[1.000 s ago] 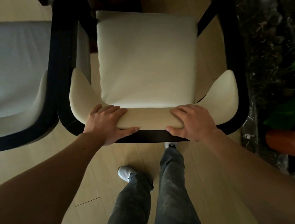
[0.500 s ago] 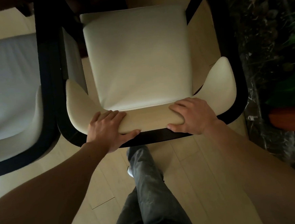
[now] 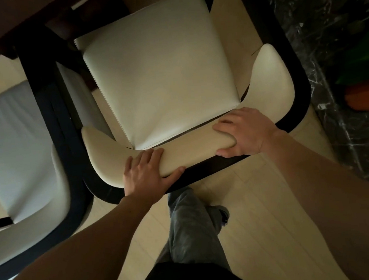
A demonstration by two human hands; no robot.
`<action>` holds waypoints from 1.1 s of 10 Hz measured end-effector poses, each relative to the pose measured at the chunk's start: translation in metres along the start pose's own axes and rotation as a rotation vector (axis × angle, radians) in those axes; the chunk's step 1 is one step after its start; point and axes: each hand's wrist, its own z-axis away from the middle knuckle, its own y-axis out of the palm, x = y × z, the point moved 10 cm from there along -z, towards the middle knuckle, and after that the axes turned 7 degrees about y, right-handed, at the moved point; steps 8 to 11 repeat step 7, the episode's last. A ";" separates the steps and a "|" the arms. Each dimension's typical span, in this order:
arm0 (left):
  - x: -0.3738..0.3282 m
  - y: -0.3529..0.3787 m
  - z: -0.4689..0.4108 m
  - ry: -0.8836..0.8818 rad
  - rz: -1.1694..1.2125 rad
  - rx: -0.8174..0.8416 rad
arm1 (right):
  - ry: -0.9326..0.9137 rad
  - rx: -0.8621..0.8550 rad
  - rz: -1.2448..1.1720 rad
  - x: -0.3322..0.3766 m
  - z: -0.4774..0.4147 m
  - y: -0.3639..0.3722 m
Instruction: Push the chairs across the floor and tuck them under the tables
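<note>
A cream-cushioned chair [image 3: 158, 71] with a black curved frame stands right below me, turned slightly clockwise. My left hand [image 3: 146, 176] grips the padded top of its backrest on the left part. My right hand [image 3: 244, 133] grips the same backrest on the right part, thumb on the outer side. The dark brown table [image 3: 4, 23] fills the top left corner, and the chair's front edge sits close to it. A second chair [image 3: 13, 140] with a pale seat stands beside it on the left, their black frames nearly touching.
A dark marble strip [image 3: 317, 41] runs along the right, with a green plant [image 3: 363, 44] in an orange pot [image 3: 365, 96] on it. Pale wooden floor [image 3: 263, 222] lies under me. My legs in grey jeans [image 3: 193, 232] are just behind the chair.
The chair has slid forward toward the table and turned clockwise. The table's edge has come into view at top left. Both hands kept their grip on the backrest.
</note>
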 end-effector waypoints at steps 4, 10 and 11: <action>-0.001 0.003 -0.007 0.134 -0.038 0.258 | 0.240 0.151 0.032 0.010 0.010 0.005; 0.017 -0.013 -0.005 0.266 -0.172 0.546 | 0.554 0.267 -0.053 0.057 0.039 -0.010; 0.017 -0.013 -0.005 0.266 -0.172 0.546 | 0.554 0.267 -0.053 0.057 0.039 -0.010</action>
